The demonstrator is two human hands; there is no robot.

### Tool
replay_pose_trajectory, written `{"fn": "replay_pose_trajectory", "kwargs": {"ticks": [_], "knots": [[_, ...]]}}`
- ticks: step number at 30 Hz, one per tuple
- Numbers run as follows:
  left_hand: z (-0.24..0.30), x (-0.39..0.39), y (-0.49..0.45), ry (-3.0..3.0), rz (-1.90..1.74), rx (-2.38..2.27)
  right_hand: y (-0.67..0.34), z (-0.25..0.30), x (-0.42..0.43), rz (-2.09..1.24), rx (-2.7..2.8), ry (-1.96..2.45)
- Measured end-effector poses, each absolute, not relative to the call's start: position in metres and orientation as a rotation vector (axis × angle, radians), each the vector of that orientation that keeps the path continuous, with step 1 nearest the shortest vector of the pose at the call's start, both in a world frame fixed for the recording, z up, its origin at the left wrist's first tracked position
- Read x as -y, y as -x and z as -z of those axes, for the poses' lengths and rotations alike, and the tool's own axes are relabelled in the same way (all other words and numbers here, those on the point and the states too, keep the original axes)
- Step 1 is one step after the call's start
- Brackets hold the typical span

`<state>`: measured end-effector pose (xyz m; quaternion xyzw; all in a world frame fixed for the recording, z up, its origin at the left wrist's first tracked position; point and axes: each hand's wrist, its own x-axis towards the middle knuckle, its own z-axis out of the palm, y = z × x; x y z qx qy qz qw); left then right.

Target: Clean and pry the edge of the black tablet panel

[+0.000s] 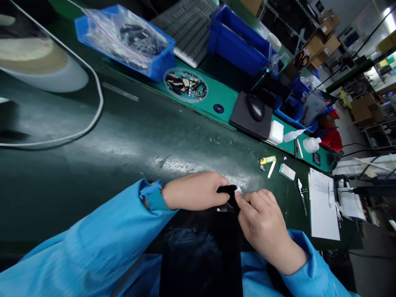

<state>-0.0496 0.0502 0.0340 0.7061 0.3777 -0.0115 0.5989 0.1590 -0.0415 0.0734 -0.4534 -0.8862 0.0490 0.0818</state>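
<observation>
My left hand [194, 190] is closed around a small black part [227, 190] at the top edge of a flat black panel [201, 251] that lies in front of me. My right hand [262, 218] meets it from the right, fingers pinched on the same black part and on a small white piece [238, 190] beside it. Both arms wear blue sleeves. The fingertips hide most of the black part.
On the dark green bench [130, 140]: a blue bin with bagged parts [123, 39], a round dish of small components [185, 84], a keyboard [188, 24], a mouse on its pad [255, 106], small bottles [311, 144], a yellow item [267, 159], tweezers [302, 194], and paper with pen [323, 204].
</observation>
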Motion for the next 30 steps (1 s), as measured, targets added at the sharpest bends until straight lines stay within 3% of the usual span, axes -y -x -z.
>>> {"fn": "replay_pose_trajectory", "kwargs": {"ticks": [30], "knots": [[-0.032, -0.051, 0.051, -1.665, 0.003, -0.891, -0.160, -0.071, 0.043, -0.123, 2.610, 1.360]]}}
